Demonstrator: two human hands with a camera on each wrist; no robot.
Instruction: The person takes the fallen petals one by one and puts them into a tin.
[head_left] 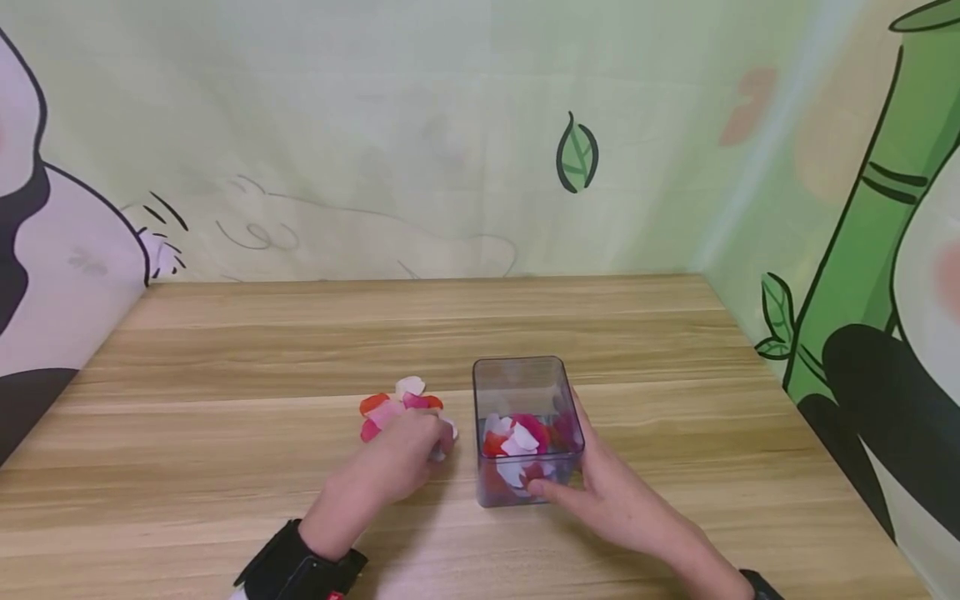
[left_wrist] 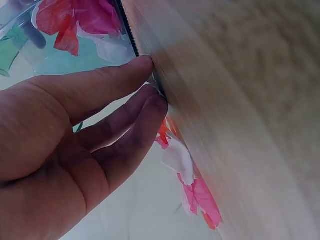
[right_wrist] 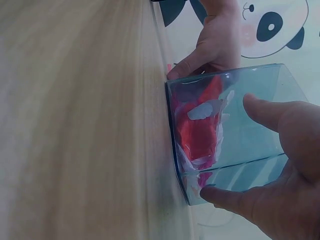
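Note:
A see-through smoky plastic box (head_left: 525,379) stands upright on the table, with pink, red and white petals (head_left: 517,437) inside. My right hand (head_left: 618,492) holds it, thumb across the front wall and fingers along the right side. To the left of the box lies a small pile of petals (head_left: 386,410). My left hand (head_left: 405,454) is over the near edge of this pile, fingertips down at the table. In the left wrist view the thumb (left_wrist: 115,82) and fingers come close together; I cannot tell whether a petal is between them.
The wood-grain table (head_left: 300,333) runs back to a green wall hanging (head_left: 337,125) with panda and bamboo drawings. A similar printed panel (head_left: 847,292) borders the table's right side. Black straps (head_left: 303,567) circle the wrists.

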